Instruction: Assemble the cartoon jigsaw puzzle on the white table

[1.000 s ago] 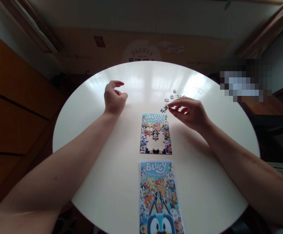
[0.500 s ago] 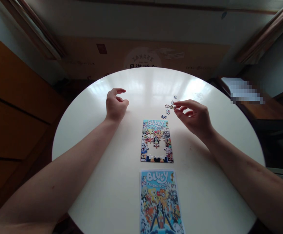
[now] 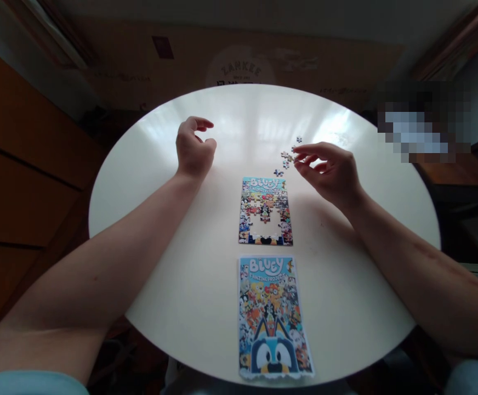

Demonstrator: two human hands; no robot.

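Note:
My left hand [image 3: 195,145] rests on the far left of the white table, fingers curled but thumb and forefinger apart, holding nothing. At the small group of loose jigsaw pieces [image 3: 285,155], my right hand [image 3: 327,170] has its thumb and forefinger tips apart beside the pieces; its fingers partly hide some of them. Between my arms lies a partly assembled jigsaw puzzle [image 3: 245,219], with its border in place and a bare gap in the lower middle. Nearer to me is a printed reference picture [image 3: 269,318] with the same "Bluey" design.
The round white table [image 3: 173,263] reflects window light at its far side. Behind it stands a cardboard panel [image 3: 127,55] with printed lettering. An orange-brown cabinet [image 3: 21,137] is on the left, and a wooden surface [image 3: 461,175] is on the right.
My view has tilted down, so the table sits higher and the whole reference picture shows. Both hands stay in nearly the same places over the table.

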